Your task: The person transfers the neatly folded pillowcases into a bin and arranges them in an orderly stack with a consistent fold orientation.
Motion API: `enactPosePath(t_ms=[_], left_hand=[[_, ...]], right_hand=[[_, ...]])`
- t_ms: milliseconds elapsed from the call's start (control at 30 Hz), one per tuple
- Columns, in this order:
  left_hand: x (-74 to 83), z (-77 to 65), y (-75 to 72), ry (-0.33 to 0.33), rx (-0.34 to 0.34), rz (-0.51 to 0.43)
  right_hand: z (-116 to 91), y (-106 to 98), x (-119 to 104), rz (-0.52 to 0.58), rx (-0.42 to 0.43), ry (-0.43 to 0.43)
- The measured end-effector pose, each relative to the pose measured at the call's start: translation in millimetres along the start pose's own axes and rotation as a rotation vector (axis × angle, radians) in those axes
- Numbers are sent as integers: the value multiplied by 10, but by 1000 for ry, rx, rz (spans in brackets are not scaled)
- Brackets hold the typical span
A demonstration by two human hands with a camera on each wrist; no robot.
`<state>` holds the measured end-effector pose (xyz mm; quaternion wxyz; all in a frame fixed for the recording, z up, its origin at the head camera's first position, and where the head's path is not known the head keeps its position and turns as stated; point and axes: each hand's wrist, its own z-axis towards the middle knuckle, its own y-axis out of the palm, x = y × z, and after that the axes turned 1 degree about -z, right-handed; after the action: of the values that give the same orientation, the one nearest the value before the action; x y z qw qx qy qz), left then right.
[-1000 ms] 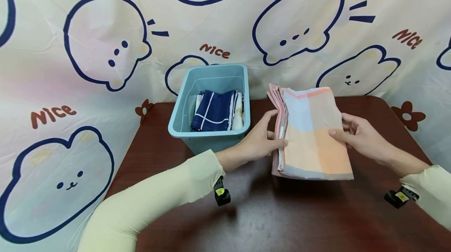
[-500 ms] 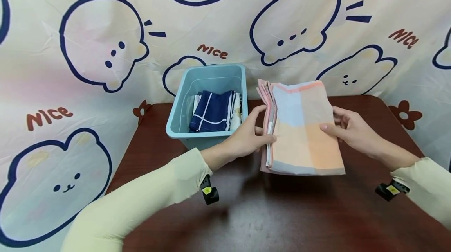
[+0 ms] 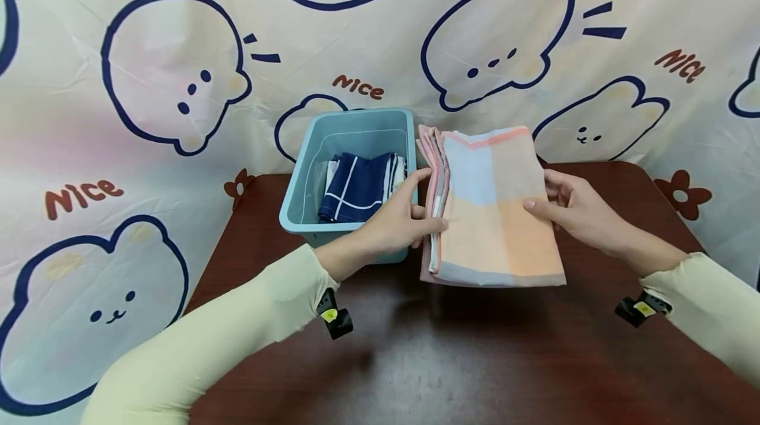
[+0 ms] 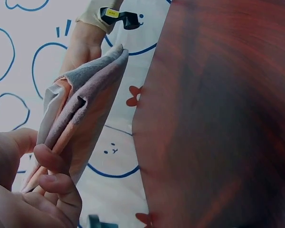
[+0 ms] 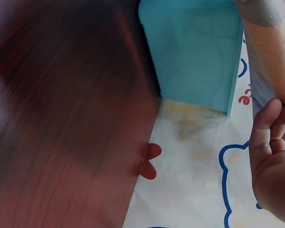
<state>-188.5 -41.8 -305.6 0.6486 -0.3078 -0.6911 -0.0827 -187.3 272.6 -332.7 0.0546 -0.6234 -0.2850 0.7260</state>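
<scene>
Between my hands I hold a folded cloth (image 3: 495, 214) in pastel checks of peach, pale blue, grey and pink, raised over the table. My left hand (image 3: 392, 220) pinches its thick, layered left edge, thumb in front. The right hand (image 3: 584, 214) grips the opposite edge, its thumb on the front face and its fingers behind. In the left wrist view the cloth's stacked folds (image 4: 80, 107) show edge-on above the fingers. Just left of the cloth stands a light blue plastic bin (image 3: 297, 214). Inside it lies a folded navy cloth (image 3: 359, 184) with white lines.
Dark reddish-brown wood makes up the tabletop (image 3: 415, 359). A pale curtain (image 3: 380, 35) with cartoon bear outlines hangs behind and at both sides. Beside the navy cloth in the bin, parts of whitish folded fabric (image 3: 329, 174) show.
Both hands have carried the pastel checked cloth left and slightly up, closer to the bin. Its left edge is now beside the bin's right rim. The grip looks the same.
</scene>
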Motion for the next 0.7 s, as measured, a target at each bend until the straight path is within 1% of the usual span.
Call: enactPosePath(t_ms=[100,233,300,400,533,700], left_hand=[[9,-17,-71,-13,-2,27],[11,-26,-186,1,-16,38],[8,-25,-246,14,-24,28],[8,-20,-324,29,-34,10],[1,-4,-420,25,-37,22],[-15,10,-555,4,-38,25]], right_hand=[[44,30,-25,30,-12,-6],[106,57,-61,79,-50,-39],[136,70,-85,94,-64,-57],[181,87,-123,86,-65,-75],[240,102,-160,77,-60,-59],[329,142,-221,90,-70,-32]])
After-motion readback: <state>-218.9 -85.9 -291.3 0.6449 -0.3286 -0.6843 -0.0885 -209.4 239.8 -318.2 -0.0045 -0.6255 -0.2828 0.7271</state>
